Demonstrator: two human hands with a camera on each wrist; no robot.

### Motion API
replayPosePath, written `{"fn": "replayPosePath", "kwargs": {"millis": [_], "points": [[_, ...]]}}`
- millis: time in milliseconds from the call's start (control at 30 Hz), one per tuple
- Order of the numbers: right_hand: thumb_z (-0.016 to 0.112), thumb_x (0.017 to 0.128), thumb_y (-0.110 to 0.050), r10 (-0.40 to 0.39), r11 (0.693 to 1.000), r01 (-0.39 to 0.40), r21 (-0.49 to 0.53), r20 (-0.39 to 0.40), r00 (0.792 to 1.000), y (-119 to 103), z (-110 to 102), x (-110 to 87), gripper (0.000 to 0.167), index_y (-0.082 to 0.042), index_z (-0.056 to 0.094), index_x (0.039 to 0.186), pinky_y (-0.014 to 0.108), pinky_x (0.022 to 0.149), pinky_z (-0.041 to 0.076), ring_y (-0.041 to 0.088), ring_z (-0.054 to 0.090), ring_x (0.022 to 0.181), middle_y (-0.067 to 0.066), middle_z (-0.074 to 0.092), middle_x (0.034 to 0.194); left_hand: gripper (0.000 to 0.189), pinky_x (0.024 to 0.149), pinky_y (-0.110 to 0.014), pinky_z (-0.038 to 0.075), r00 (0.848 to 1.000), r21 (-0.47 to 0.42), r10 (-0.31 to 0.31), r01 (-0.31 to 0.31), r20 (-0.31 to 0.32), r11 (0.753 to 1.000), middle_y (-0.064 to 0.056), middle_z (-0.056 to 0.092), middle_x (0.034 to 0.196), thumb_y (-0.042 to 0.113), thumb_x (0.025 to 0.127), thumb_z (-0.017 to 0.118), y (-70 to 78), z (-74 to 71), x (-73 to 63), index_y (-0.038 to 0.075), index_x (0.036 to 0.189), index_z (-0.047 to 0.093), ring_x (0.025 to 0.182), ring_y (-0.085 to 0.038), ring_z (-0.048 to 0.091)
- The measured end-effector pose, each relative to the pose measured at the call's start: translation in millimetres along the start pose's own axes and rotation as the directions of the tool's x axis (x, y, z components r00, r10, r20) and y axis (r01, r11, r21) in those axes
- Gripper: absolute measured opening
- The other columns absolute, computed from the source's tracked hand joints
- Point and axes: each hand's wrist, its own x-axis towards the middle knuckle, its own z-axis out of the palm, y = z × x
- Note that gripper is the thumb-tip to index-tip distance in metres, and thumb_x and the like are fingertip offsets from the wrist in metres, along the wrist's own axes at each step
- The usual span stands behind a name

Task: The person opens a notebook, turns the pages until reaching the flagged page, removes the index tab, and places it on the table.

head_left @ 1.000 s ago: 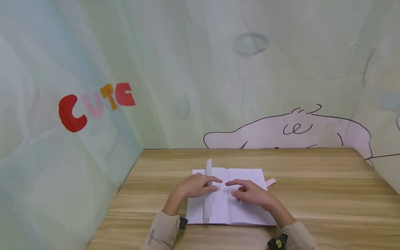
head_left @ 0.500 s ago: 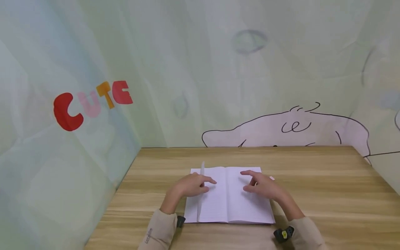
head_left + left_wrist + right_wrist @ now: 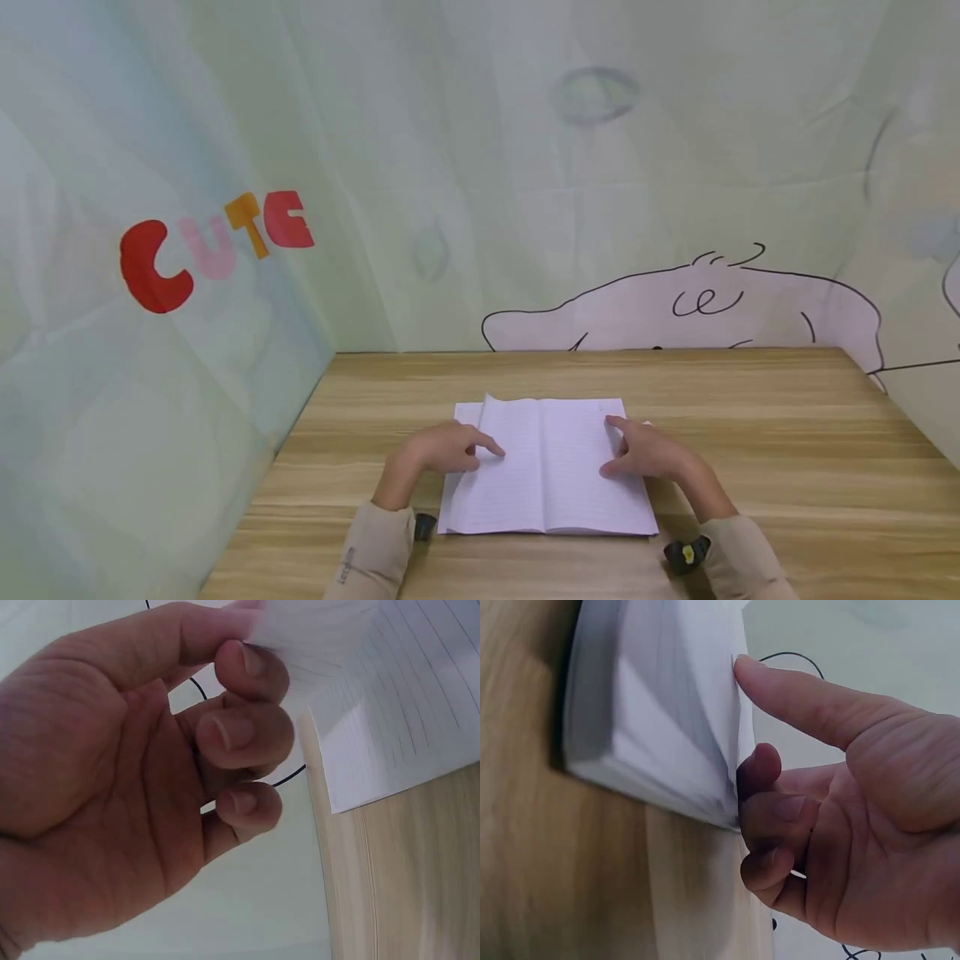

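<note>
A notebook [image 3: 577, 492] with white lined pages lies spread on the table. Its left-hand leaf [image 3: 498, 492] bends up along the outer edge, showing a strip of the page beneath. Over this leaf is my left hand [image 3: 442, 448], index finger pointing across the paper; in the left wrist view the leaf [image 3: 322, 645] hides the thumb tip and the lower fingers curl loosely. At the right page's outer edge is my right hand [image 3: 652, 450], index fingertip and thumb on the paper. The right wrist view shows the thumb tip at the page face and other fingers beside the fanned pages [image 3: 682, 697].
The wood-grain table [image 3: 765, 433] runs back to a pale printed curtain [image 3: 450, 167] with a cartoon outline and coloured letters [image 3: 157, 267]. Dark wrist devices [image 3: 686, 554] sit at both sleeves. A small pale tab [image 3: 648, 423] peeks out beside my right hand.
The standing leaf has come down toward the left, with my left hand moving slightly left beside it. My right hand has moved from near the spine to the right page's outer edge.
</note>
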Motion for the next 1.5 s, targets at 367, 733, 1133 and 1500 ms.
{"fn": "replayPosePath", "kwargs": {"millis": [367,733,1133,1500], "points": [[0.087,0.077,-0.016,-0.011,0.997,0.007,-0.076,-0.049,0.999,-4.1,-5.1,-0.2,0.055,0.006,0.05,0.111,0.037,0.066,0.046,0.023,0.052,0.072,0.009,0.056,0.078,0.039,0.09,-0.03,0.043,0.997,-0.015,0.014,-0.013,0.075,1.0,-0.011,0.065,0.125,0.0,0.088,0.059,-8.0,-8.6,-1.1,0.008,0.124,0.071,0.101,-0.019,0.053],[0.085,0.08,-0.02,-0.015,0.997,0.014,-0.07,-0.022,1.0,5.5,-6.2,-1.5,0.087,0.016,0.036,0.143,0.057,0.103,0.04,0.044,0.053,0.12,0.036,0.053,0.128,0.039,0.103,-0.036,0.042,0.994,-0.052,-0.026,0.031,0.102,0.998,-0.012,0.061,0.134,0.002,0.09,0.061,-5.9,-8.9,-3.8,0.011,0.127,0.07,0.118,-0.02,0.054],[0.084,0.08,-0.019,-0.032,0.998,0.03,-0.064,-0.036,0.999,7.5,-2.0,-2.5,0.071,-0.005,0.052,0.142,0.055,0.092,0.046,0.031,0.056,0.102,0.024,0.059,0.125,0.043,0.094,-0.033,0.043,0.994,-0.055,-0.041,0.047,0.104,0.997,-0.009,0.063,0.126,0.002,0.086,0.064,-17.3,-5.2,-6.9,0.012,0.128,0.07,0.102,-0.016,0.051],[0.08,0.085,-0.017,-0.066,0.997,0.067,0.025,-0.044,0.997,1.6,3.3,0.4,0.062,-0.003,0.055,0.14,0.035,0.068,0.047,0.021,0.054,0.078,0.007,0.059,0.088,0.039,0.084,-0.03,0.042,0.991,-0.071,-0.069,0.077,0.118,0.994,-0.008,0.061,0.117,0.004,0.089,0.065,-13.8,-4.5,-8.8,0.011,0.127,0.07,0.097,-0.019,0.05]]}}
